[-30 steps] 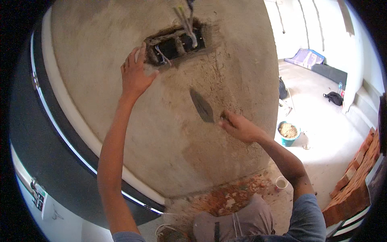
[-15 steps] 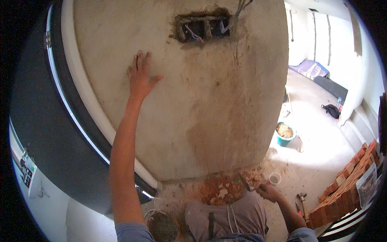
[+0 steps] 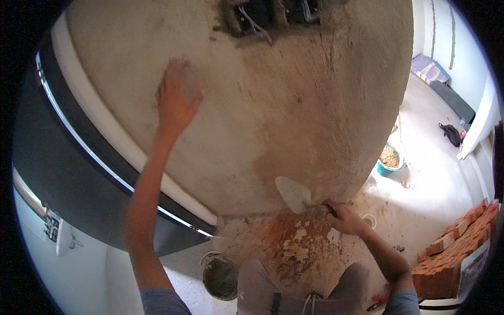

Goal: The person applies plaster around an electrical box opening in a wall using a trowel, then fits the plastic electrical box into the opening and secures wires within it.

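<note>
Before me rises a plastered wall (image 3: 231, 110), with a darker damp-looking patch low on its right half. My left hand (image 3: 177, 100) reaches up to the wall with fingers spread and nothing in it; its fingertips are blurred, and I cannot tell whether they touch the plaster. Low on the right, my right hand (image 3: 344, 218) is closed round the handle of a trowel (image 3: 294, 194). The trowel's pale blade points up and left, close to the foot of the wall. By my left knee stands a bucket (image 3: 220, 281) with grey contents.
Wires hang from a recessed box opening (image 3: 257, 18) at the top. A teal bucket of sand (image 3: 389, 158) and a white cup (image 3: 369, 221) stand to the right. Stacked red bricks (image 3: 457, 252) fill the lower right. A dark panel (image 3: 79, 178) runs along the left.
My right hand has raised the trowel from beside my knee to the wall's foot, its blade now in full view. My left hand stays raised and open. The whole view has shifted.
</note>
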A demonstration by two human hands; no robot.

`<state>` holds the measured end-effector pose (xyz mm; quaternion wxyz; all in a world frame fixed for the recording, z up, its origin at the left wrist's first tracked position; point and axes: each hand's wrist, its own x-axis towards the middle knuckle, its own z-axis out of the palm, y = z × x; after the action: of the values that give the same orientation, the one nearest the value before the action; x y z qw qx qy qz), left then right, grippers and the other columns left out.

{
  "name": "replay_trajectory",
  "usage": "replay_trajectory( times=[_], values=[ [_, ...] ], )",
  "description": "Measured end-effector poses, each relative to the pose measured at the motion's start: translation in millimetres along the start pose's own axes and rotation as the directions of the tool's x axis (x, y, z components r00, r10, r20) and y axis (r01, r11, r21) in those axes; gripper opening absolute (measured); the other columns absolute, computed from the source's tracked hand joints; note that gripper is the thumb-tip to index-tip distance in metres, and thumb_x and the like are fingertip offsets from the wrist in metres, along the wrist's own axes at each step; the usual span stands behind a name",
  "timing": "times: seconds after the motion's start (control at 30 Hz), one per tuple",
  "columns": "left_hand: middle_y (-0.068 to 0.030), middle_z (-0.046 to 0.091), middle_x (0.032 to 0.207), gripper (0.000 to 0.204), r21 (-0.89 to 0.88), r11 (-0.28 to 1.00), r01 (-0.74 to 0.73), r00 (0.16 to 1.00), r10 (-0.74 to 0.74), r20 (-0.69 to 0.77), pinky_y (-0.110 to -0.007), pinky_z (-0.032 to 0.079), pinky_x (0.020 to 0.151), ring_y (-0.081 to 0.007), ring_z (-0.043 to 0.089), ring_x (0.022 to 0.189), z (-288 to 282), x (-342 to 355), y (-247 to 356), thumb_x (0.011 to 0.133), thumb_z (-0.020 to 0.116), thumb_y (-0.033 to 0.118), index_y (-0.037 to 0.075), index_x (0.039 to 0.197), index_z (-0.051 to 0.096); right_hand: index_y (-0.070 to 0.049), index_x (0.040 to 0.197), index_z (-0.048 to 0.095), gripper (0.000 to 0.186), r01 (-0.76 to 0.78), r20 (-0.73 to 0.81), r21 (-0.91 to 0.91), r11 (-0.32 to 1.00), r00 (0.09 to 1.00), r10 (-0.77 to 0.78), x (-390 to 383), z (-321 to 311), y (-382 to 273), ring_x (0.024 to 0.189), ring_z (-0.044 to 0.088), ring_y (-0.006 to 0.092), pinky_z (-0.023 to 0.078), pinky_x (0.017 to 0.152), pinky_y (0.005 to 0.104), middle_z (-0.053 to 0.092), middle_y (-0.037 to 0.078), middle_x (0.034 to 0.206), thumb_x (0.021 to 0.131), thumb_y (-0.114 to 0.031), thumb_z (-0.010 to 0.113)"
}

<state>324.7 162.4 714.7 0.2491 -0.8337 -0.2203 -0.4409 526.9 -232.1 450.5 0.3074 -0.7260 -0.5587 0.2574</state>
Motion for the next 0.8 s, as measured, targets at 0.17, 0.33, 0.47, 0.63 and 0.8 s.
replay_trajectory(
  times=[0.17, 0.33, 0.47, 0.63, 0.8],
  values=[
    [-0.0146, 0.022, 0.151, 0.066, 0.025, 0.995, -0.098, 0.988, 0.095, 0.119, -0.057, 0.021, 0.11, -0.034, 0.022, 0.139, -47, 38, 15, 0.083, 0.066, 0.034, 0.02, 0.142, 0.039, -0.001, 0.135, 0.04, 0.059, -0.11, -0.077, 0.416, 0.903, 0.985, 0.155, -17, 43, -24, 0.113, 0.054, 0.0342, 0.041, 0.095, 0.0415, 0.055, 0.022, 0.124, 0.091, -0.038, 0.053],
    [-0.0182, 0.027, 0.149, 0.063, 0.007, 0.988, -0.155, 0.973, 0.153, -0.174, -0.053, 0.022, 0.11, -0.0373, 0.024, 0.138, -133, 204, -50, 0.084, 0.067, 0.03, 0.017, 0.141, 0.042, -0.009, 0.145, 0.028, 0.058, -0.379, 0.139, 0.844, 0.379, 0.838, 0.528, 8, 79, -114, 0.074, 0.051, 0.0169, 0.043, 0.065, 0.0301, 0.053, 0.004, 0.087, 0.097, -0.035, 0.048],
    [-0.0174, 0.031, 0.147, 0.06, 0.134, 0.968, -0.214, 0.894, 0.249, -0.372, -0.053, 0.026, 0.108, -0.0345, 0.029, 0.136, -188, 349, -111, 0.089, 0.06, 0.043, 0.017, 0.14, 0.041, -0.01, 0.134, 0.038, 0.042, -0.114, 0.07, 0.993, 0.044, 0.824, 0.562, 65, 40, -267, 0.077, 0.053, 0.0153, 0.046, 0.069, 0.03, 0.055, 0.004, 0.091, 0.098, -0.027, 0.051],
    [-0.0178, 0.037, 0.145, 0.063, 0.383, 0.83, -0.406, 0.753, 0.541, -0.374, -0.051, 0.026, 0.108, -0.034, 0.037, 0.132, -245, 499, -195, 0.093, 0.05, 0.051, 0.011, 0.141, 0.039, -0.011, 0.117, 0.044, 0.028, 0.133, 0.032, 0.941, -0.312, 0.881, 0.472, 139, 7, -381, 0.085, 0.056, 0.018, 0.05, 0.077, 0.0343, 0.054, 0.004, 0.091, 0.095, -0.022, 0.057],
    [-0.0138, 0.041, 0.143, 0.057, 0.498, 0.724, -0.477, 0.742, 0.635, -0.213, -0.051, 0.026, 0.109, -0.0306, 0.043, 0.129, -225, 565, -256, 0.097, 0.04, 0.048, 0.011, 0.141, 0.04, -0.011, 0.104, 0.042, 0.022, 0.326, -0.014, 0.846, -0.421, 0.804, 0.595, 196, -31, -440, 0.08, 0.055, 0.0168, 0.054, 0.075, 0.039, 0.051, 0.003, 0.087, 0.096, -0.026, 0.056]
  ],
)
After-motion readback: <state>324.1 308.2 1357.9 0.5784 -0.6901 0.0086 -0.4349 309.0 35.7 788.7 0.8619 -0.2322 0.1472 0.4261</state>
